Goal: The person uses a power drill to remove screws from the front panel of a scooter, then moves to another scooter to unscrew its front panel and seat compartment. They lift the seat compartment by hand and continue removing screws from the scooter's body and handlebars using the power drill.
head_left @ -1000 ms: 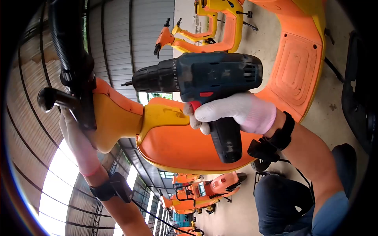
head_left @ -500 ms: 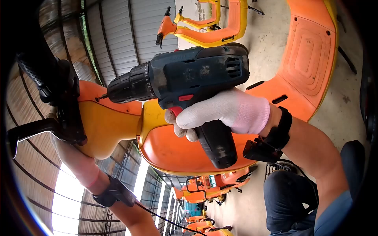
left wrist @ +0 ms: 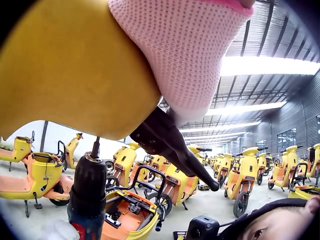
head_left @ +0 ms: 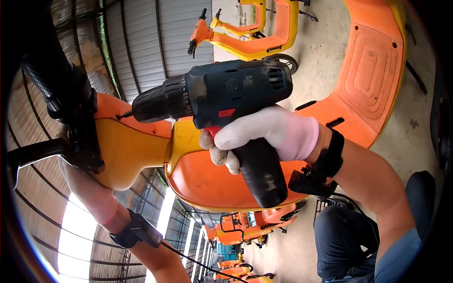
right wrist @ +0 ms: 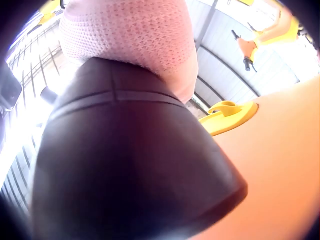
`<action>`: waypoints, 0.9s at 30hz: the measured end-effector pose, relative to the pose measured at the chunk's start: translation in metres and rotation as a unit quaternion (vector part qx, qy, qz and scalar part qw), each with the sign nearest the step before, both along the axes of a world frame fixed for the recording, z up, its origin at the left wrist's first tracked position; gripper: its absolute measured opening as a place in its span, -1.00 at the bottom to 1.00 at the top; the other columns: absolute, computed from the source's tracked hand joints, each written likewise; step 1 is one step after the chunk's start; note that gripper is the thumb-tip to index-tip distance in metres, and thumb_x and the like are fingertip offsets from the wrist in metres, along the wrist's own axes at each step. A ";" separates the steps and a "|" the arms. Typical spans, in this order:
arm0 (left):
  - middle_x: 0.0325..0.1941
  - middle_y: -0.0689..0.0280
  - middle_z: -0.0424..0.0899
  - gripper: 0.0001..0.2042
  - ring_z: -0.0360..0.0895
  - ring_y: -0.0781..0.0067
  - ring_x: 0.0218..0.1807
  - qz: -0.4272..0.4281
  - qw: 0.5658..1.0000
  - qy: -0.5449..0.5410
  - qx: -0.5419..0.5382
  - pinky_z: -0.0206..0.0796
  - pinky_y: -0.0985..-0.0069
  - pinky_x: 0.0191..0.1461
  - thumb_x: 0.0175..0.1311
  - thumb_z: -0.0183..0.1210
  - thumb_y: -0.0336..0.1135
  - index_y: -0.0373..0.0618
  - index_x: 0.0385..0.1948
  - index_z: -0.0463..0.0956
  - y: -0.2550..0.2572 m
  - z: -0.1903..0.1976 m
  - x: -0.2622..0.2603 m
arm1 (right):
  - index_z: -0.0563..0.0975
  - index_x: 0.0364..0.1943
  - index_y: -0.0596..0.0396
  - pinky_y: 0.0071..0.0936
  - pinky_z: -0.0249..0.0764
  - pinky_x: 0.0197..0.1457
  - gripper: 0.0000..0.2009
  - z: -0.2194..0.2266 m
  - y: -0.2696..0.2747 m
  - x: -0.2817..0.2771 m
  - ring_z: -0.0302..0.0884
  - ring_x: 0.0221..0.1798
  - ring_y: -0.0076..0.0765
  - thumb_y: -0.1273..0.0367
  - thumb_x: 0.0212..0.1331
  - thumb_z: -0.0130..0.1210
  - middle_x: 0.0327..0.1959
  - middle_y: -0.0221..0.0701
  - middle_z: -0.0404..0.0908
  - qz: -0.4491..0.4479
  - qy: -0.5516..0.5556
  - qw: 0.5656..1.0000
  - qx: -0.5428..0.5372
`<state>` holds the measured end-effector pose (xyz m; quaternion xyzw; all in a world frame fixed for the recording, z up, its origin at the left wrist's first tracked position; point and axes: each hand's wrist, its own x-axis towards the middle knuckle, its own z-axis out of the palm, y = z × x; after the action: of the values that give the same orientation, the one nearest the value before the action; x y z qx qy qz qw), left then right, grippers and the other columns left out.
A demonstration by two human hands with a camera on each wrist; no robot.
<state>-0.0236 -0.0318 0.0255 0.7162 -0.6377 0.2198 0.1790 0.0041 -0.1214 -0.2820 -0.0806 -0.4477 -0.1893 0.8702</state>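
Observation:
My right hand [head_left: 266, 129], in a white and pink knit glove, grips a dark blue cordless drill [head_left: 240, 87] by its handle, fingers at the red trigger [head_left: 213, 130]. The drill's bit [head_left: 125, 114] points left, its tip right at a small dark spot near the seam between the scooter's orange front panel [head_left: 151, 120] and yellow handlebar cover [head_left: 127, 151]. In the left wrist view the bit [left wrist: 96, 147] reaches the cover's lower edge. My gloved left hand [head_left: 89, 193] lies against the cover behind the black brake lever [head_left: 42, 152]; its fingers are mostly hidden.
The scooter's orange footboard [head_left: 370, 70] is at the right, its black handlebar grip [head_left: 40, 80] at upper left. Other scooters [head_left: 255, 42] stand behind on the concrete floor. Many more yellow scooters [left wrist: 242, 175] line the shed. A cable [head_left: 203, 269] runs from the left wrist camera.
The drill has moved left and its bit has come to the dark spot by the seam. In the head view the handlebar and lever have shifted left. Lately the drill has only tilted slightly.

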 end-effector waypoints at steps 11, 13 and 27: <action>0.13 0.16 0.61 -0.53 0.61 0.36 0.13 -0.005 0.999 -0.031 -0.013 0.47 0.40 0.24 0.54 -0.19 -0.16 -0.30 0.31 0.31 -0.001 -0.004 0.002 | 0.53 -0.17 0.19 -0.50 0.58 -0.31 -0.71 0.000 -0.007 0.018 0.60 -0.38 -0.52 0.22 0.27 0.18 -0.35 -0.34 0.59 0.154 -0.059 0.985 -0.038; 0.13 0.16 0.60 -0.53 0.61 0.35 0.13 -0.003 0.999 -0.040 -0.015 0.47 0.40 0.23 0.54 -0.19 -0.16 -0.30 0.31 0.31 -0.002 -0.006 0.001 | 0.55 -0.16 0.19 -0.48 0.58 -0.31 -0.71 -0.001 -0.007 0.020 0.60 -0.37 -0.51 0.23 0.24 0.20 -0.31 -0.32 0.63 0.121 -0.065 0.990 -0.041; 0.12 0.16 0.60 -0.51 0.61 0.36 0.11 0.011 0.999 -0.037 -0.007 0.49 0.41 0.20 0.55 -0.21 -0.11 -0.25 0.33 0.29 -0.002 -0.003 -0.001 | 0.54 -0.21 0.20 -0.47 0.58 -0.33 -0.66 -0.001 -0.012 0.010 0.59 -0.43 -0.48 0.15 0.27 0.21 -0.26 -0.19 0.62 0.142 -0.059 0.987 -0.035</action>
<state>-0.0245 -0.0339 0.0225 0.7134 -0.6343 0.2526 0.1579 0.0137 -0.1329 -0.2832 -0.0352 -0.5117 -0.0522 0.8568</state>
